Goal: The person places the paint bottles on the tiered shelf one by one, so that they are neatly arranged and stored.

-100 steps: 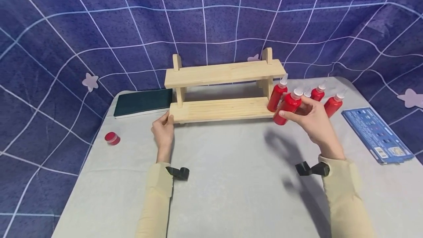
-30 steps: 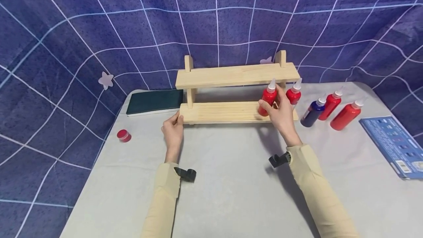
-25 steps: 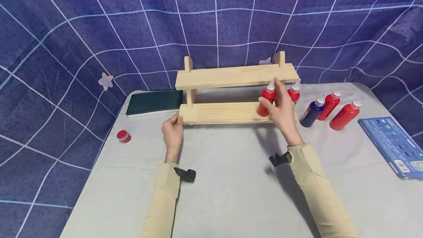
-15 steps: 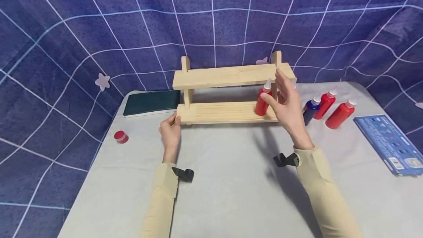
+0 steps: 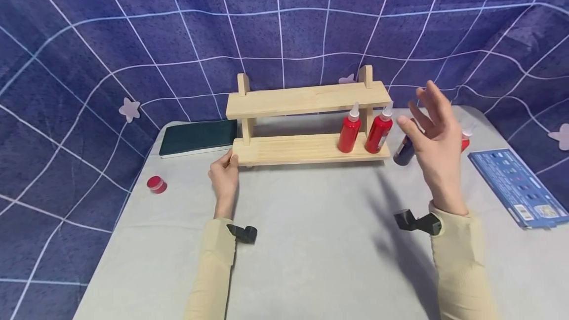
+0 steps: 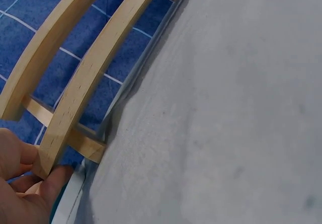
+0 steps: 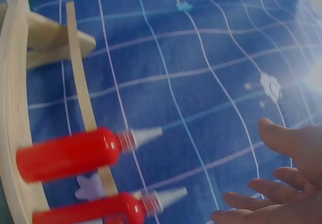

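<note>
A two-tier wooden shelf (image 5: 306, 100) stands at the back of the table. My left hand (image 5: 224, 176) grips the left end of its lower board (image 6: 80, 98), thumb and fingers on either side of the wood. Two red squeeze bottles with pointed white nozzles stand upright at that board's right end: a left one (image 5: 349, 133) and a right one (image 5: 379, 133). My right hand (image 5: 437, 152) is raised to the right of the shelf, fingers spread, holding nothing. It partly covers a dark blue bottle (image 5: 403, 152) and a red bottle (image 5: 465, 140) on the table.
A dark green flat book-like item (image 5: 199, 137) lies left of the shelf. Nearer the front left is a small red-lidded jar (image 5: 156, 184). A blue printed box (image 5: 517, 186) lies at the right. A blue grid-patterned curtain (image 5: 306, 28) hangs behind the table.
My right hand has set a red bottle on the lower board, left of the other one, let go, and moved right with its fingers opened. My left hand has kept its grip on the shelf.
</note>
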A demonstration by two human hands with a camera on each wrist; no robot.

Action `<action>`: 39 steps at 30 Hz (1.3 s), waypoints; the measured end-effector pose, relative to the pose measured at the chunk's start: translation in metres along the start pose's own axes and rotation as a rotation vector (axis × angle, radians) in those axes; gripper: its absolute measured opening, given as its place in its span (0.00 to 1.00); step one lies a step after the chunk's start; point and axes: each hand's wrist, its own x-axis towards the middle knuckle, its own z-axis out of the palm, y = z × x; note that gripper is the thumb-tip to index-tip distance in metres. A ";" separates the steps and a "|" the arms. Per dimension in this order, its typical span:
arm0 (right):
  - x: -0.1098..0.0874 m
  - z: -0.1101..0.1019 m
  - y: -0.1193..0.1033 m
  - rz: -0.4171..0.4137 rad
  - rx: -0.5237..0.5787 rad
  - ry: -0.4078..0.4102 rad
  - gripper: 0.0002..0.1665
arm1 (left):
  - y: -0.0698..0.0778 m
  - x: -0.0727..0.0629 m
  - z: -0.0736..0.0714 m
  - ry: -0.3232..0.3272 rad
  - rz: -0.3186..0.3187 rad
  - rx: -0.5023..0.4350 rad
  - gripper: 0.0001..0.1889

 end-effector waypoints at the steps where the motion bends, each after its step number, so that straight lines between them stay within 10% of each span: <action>1: 0.001 -0.004 0.000 0.002 0.023 0.012 0.41 | 0.000 0.000 -0.001 0.001 -0.001 -0.002 0.17; 15: 0.013 -0.051 0.028 0.113 0.001 0.191 0.42 | -0.001 0.003 -0.006 0.039 0.022 0.015 0.16; 39: 0.013 -0.074 0.109 0.285 -0.651 0.105 0.39 | 0.002 0.000 0.003 0.018 -0.011 -0.008 0.17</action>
